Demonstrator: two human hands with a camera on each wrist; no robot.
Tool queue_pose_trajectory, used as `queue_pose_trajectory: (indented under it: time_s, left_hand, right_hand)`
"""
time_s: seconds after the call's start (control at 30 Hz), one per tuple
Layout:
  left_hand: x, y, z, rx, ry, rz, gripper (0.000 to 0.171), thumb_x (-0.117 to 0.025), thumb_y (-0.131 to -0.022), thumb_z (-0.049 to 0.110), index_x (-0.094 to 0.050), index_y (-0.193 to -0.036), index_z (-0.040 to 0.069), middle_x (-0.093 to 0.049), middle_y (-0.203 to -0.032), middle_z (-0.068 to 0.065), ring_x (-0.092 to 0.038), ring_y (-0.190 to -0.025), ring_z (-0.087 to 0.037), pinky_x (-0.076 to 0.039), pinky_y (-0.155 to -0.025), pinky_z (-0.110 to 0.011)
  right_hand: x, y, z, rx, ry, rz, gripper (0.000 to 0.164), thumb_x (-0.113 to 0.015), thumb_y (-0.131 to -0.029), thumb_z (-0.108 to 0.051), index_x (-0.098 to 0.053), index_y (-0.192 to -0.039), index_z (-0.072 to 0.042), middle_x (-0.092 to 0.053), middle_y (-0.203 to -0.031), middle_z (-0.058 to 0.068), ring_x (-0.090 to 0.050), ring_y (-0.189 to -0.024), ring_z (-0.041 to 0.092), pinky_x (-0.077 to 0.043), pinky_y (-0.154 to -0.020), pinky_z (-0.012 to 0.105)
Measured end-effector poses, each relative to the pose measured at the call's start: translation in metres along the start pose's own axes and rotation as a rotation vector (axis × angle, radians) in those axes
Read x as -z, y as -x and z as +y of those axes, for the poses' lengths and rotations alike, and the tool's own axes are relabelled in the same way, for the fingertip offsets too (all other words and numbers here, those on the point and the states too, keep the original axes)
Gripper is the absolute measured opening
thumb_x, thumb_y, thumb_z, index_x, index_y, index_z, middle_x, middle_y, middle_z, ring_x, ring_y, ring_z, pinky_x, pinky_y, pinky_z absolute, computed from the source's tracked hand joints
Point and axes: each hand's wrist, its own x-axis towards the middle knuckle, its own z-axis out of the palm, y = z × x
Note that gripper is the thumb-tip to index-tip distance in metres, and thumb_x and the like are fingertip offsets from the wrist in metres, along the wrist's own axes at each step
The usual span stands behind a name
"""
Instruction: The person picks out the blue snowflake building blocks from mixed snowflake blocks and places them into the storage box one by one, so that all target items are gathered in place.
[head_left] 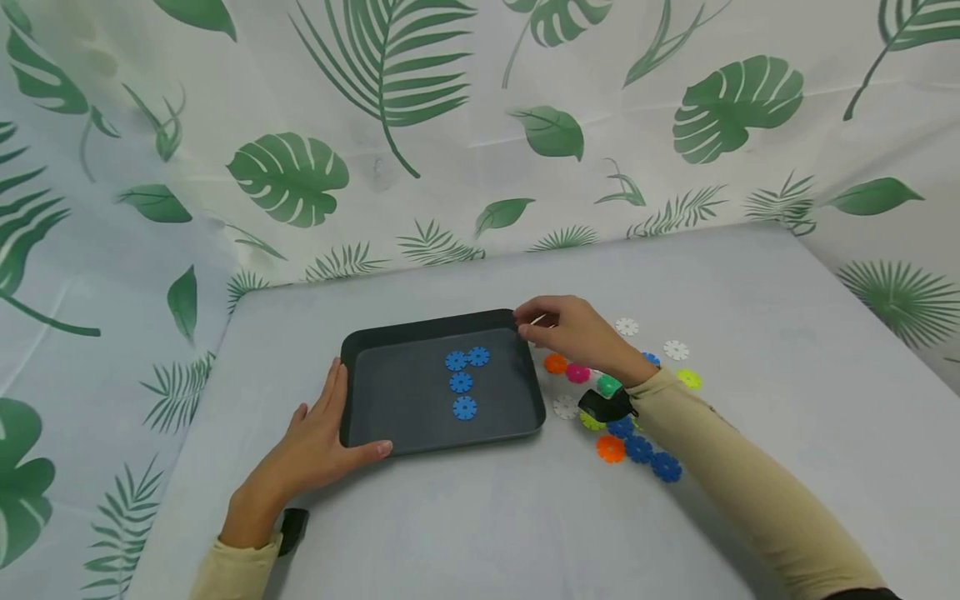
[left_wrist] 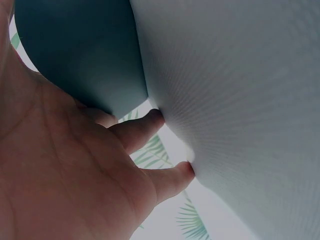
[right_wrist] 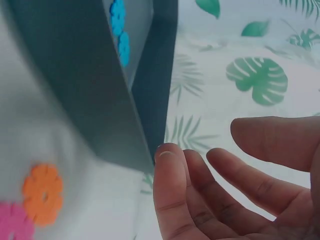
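left fingers (head_left: 339, 393) straight against the tray (head_left: 405, 392) (blue discs (head_left: 461, 382) inside); right fingers (right_wrist: 172, 200) parted at its corner.

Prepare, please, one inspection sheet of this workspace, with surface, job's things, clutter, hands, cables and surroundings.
Surface: pale table.
Job's things: dark tray; four blue discs lie inside, towards its right side.
Clutter: loose discs in mixed colours, right of the tray, some partly hidden by the right arm.
Left hand: at the tray's left side, thumb at the near edge.
Right hand: at the far right corner, fingers bent, thumb apart; firm contact unclear.
Cables: nothing seen.
Surroundings: leaf-print cloth behind and at both sides.
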Motion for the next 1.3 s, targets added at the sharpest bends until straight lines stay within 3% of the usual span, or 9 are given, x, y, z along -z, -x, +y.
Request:
queue_pose_trajectory:
  time_s: [0.3,0.83,1.3]
  left_hand:
    - [0.001,0.000,0.001,0.019,0.003,-0.012,0.137,-0.077,-0.089,0.068,0.012,-0.169,0.002,0.014,-0.177,-0.018,-0.011,-0.161,-0.047,-0.004,-0.118,-0.079]
    - [0.001,0.001,0.004,0.017,0.004,-0.009,0.136,-0.077,-0.089,0.068,0.010,-0.169,0.000,0.013,-0.177,-0.019,-0.011,-0.161,-0.047,-0.004,-0.118,-0.079]
    - [0.000,0.000,0.002,0.013,0.013,-0.006,0.136,-0.077,-0.089,0.068,0.011,-0.169,0.002,0.015,-0.177,-0.017,-0.010,-0.161,-0.047,-0.003,-0.118,-0.079]
  right_hand:
    - [0.025,0.018,0.017,-0.089,-0.002,0.020,0.033,-0.067,-0.107,-0.020,-0.072,-0.134,-0.001,-0.073,-0.127,0.016,-0.071,-0.112,0.031,-0.058,-0.094,0.049]
    - [0.064,0.048,0.047,-0.183,0.154,0.029,0.036,-0.070,-0.105,-0.018,-0.071,-0.134,0.003,-0.072,-0.124,0.017,-0.066,-0.114,0.035,-0.058,-0.093,0.044]
    - [0.087,0.069,0.078,-0.193,0.257,-0.029,0.038,-0.074,-0.102,-0.018,-0.070,-0.130,0.007,-0.071,-0.119,0.016,-0.065,-0.108,0.034,-0.058,-0.086,0.039]
